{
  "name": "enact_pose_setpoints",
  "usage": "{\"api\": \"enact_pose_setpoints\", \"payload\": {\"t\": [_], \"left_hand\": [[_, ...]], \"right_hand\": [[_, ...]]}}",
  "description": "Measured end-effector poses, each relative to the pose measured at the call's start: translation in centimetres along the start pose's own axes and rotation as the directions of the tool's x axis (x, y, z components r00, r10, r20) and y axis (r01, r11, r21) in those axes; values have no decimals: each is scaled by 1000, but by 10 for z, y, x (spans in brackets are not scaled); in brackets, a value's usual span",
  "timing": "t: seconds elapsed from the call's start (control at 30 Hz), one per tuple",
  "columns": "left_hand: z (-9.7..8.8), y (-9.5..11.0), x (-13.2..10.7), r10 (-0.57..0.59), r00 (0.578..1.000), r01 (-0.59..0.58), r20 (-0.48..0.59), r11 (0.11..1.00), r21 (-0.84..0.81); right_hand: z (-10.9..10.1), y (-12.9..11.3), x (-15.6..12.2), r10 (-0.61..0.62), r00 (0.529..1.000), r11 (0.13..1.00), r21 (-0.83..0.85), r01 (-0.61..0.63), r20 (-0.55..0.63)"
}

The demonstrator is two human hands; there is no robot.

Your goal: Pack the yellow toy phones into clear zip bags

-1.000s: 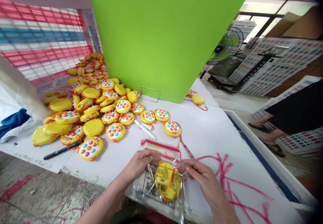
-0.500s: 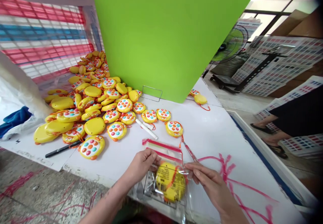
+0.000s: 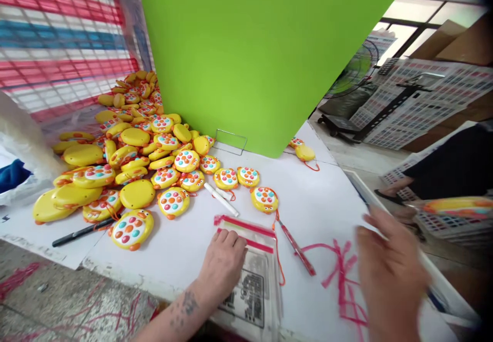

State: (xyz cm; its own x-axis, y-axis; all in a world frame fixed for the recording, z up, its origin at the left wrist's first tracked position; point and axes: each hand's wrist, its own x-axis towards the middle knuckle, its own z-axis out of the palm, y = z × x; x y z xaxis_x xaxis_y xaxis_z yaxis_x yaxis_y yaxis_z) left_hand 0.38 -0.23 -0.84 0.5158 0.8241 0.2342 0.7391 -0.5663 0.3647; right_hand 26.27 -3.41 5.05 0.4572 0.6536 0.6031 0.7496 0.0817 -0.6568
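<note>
My left hand (image 3: pixel 225 257) lies at the near table edge with its fingers curled onto a stack of clear plastic bags (image 3: pixel 264 280), which have pink bands across the top and black print. My right hand (image 3: pixel 389 270) is at the right, smeared by motion, its fingers apart and seemingly holding nothing. Beyond it, a yellow-and-orange toy (image 3: pixel 458 206), blurred and apparently bagged, is in the air. A toy (image 3: pixel 264 199) with coloured buttons and an orange cord lies above the bags. Beside them rests a slim red pen-like tool (image 3: pixel 296 247).
Yellow animal-shaped toys (image 3: pixel 134 136) are heaped at the left. A black marker (image 3: pixel 82 231) and a white marker (image 3: pixel 221 199) lie near them. A green panel (image 3: pixel 239 64) stands behind. Pink strips (image 3: pixel 341 275) lie at right. Beyond are a person's leg (image 3: pixel 396 185) and a platform scale (image 3: pixel 385 106).
The bagged toy has left the bag stack and is now in the air at far right. My right hand has swung right, leaving the red tool on the table. My left hand stays on the bags.
</note>
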Motion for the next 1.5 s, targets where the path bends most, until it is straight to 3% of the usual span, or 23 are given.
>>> {"api": "enact_pose_setpoints", "payload": {"t": [0.1, 0.17, 0.27, 0.37, 0.53, 0.67, 0.77, 0.87, 1.0, 1.07, 1.17, 1.23, 1.3, 1.4, 1.5], "left_hand": [[0, 2, 0, 3, 1000, -4, 3, 997, 76], [-3, 4, -1, 9, 1000, -10, 14, 996, 92], [-5, 6, -1, 11, 1000, -13, 17, 996, 89], [-6, 5, -1, 11, 999, -14, 31, 997, 82], [-3, 3, 0, 15, 1000, -16, 17, 995, 103], [1, -1, 0, 103, 995, -101, -8, 990, 99], [0, -1, 0, 153, 988, -151, -25, 987, 47], [-2, -1, -1, 131, 991, -131, -18, 991, -11], [-4, -1, -3, 54, 998, -57, -28, 993, -101], [-4, -2, -4, 31, 998, -38, -48, 987, -157], [-6, -3, -4, 39, 998, -49, -51, 979, -200], [-7, -3, -3, 69, 997, -74, -32, 980, -184], [-7, -3, -3, 98, 995, -99, -18, 983, -154], [-4, -4, -3, 130, 991, -134, -44, 983, -122], [-1, -4, -4, 138, 986, -147, -95, 984, -98]], "right_hand": [[53, -10, 8, -99, 967, 993, -33, 110, 236], [90, -7, 10, -114, 897, 977, -114, 179, 427], [136, 0, 6, -21, 761, 926, -274, 259, 649], [158, -3, -3, -52, 730, 833, -374, 408, 681], [146, -13, -10, -183, 700, 778, -333, 532, 690], [129, -11, -13, -208, 667, 801, -267, 536, 716], [121, -7, -15, -212, 673, 830, -234, 507, 709], [113, -6, -12, -189, 716, 915, -144, 377, 672], [92, -17, -11, -114, 820, 990, 132, 48, 560], [76, -26, -17, -45, 805, 926, 328, -189, 592], [59, -41, -30, -54, 738, 681, 565, -465, 673], [58, -48, -38, -42, 761, 586, 633, -507, 648], [65, -50, -43, 37, 792, 580, 632, -514, 610], [80, -46, -48, 159, 802, 625, 571, -533, 576], [91, -38, -54, 155, 798, 766, 439, -469, 583]]}}
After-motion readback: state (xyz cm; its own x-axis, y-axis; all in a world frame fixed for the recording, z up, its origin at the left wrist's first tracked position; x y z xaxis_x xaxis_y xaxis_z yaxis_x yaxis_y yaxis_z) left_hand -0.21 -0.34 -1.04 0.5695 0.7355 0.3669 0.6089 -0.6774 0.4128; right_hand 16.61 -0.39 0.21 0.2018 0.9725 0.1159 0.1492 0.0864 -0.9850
